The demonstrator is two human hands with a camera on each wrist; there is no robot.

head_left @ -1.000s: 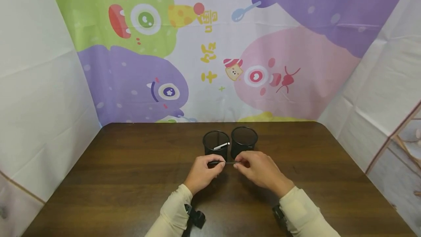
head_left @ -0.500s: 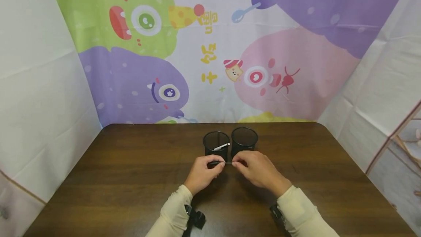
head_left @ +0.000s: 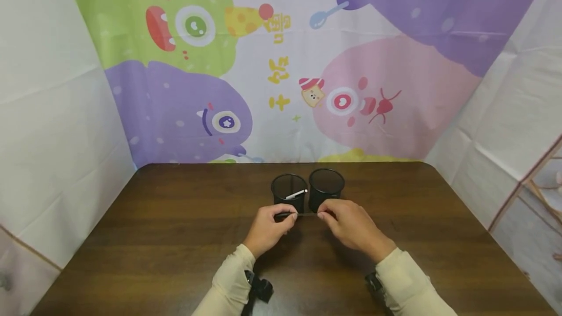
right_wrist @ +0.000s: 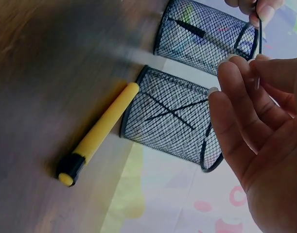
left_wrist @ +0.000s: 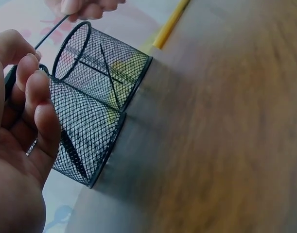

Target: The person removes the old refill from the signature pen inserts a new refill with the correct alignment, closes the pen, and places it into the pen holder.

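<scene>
In the head view my left hand [head_left: 268,228] grips a black pen-like barrel [head_left: 283,215], mostly covered by the fingers. A thin dark rod [head_left: 308,214] spans from that barrel to my right hand [head_left: 353,226], which pinches it between thumb and fingertips. In the right wrist view, a pale tip [right_wrist: 256,83] of the rod pokes past the right thumb. Both hands are raised just in front of two black mesh cups. A pen with a white end [head_left: 296,194] leans in the left cup [head_left: 300,205]; two thin dark sticks lie crossed in the right cup [right_wrist: 163,128].
On the table [head_left: 175,228], beside the right cup, lies a yellow stick with a black end [right_wrist: 107,119], hidden from the head view. A printed cloth [head_left: 281,135] hangs behind the table's far edge. White sheets flank both sides.
The right hand first drew closer to the left, then moved back to the right, so a longer piece of thin rod shows between them. The cups have not moved.
</scene>
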